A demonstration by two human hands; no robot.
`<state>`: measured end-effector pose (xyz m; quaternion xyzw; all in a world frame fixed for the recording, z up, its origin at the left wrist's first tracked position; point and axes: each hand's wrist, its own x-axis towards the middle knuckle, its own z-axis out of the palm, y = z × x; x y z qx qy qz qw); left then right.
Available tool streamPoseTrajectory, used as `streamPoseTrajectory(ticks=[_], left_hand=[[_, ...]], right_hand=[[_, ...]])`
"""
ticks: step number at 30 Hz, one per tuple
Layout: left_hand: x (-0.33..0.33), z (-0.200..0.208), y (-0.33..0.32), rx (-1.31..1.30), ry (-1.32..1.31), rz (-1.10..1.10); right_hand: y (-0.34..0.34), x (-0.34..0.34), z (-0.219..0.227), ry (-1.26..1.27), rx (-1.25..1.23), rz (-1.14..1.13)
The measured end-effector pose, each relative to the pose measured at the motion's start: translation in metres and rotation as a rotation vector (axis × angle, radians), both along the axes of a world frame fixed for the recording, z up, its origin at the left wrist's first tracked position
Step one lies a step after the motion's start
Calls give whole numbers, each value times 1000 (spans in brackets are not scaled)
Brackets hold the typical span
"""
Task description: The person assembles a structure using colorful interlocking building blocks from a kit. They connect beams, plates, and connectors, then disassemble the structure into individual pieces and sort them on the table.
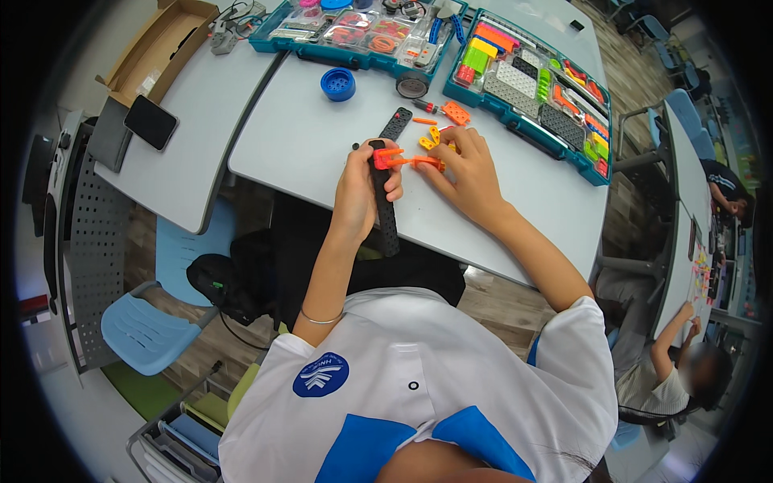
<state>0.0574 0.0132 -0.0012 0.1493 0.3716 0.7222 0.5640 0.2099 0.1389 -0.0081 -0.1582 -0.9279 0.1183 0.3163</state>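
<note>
At the bench (298, 133), mid-frame, the long black beam (387, 221) might drop past the near edge if the left hand (354, 189), curled closed around it, loosens. The small orange piece (427, 162) to its right could slip: the right hand (467, 173) is half-closed there, its pinch unclear. The beam looks straight, matt; the red connector (381, 157) on it, blocky; the orange piece, slender.
</note>
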Motion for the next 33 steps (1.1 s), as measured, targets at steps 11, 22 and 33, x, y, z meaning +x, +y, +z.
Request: streamPoseTrajectory(ticks=[11, 22, 33], left_hand=[[4, 0, 1, -68, 202, -112], [-17, 2, -3, -98, 408, 50], [-4, 7, 0, -100, 446, -16]], right_hand=[[1, 4, 10, 121, -1, 63], [8, 5, 3, 11, -146, 77], [1, 1, 8, -89, 122, -157]])
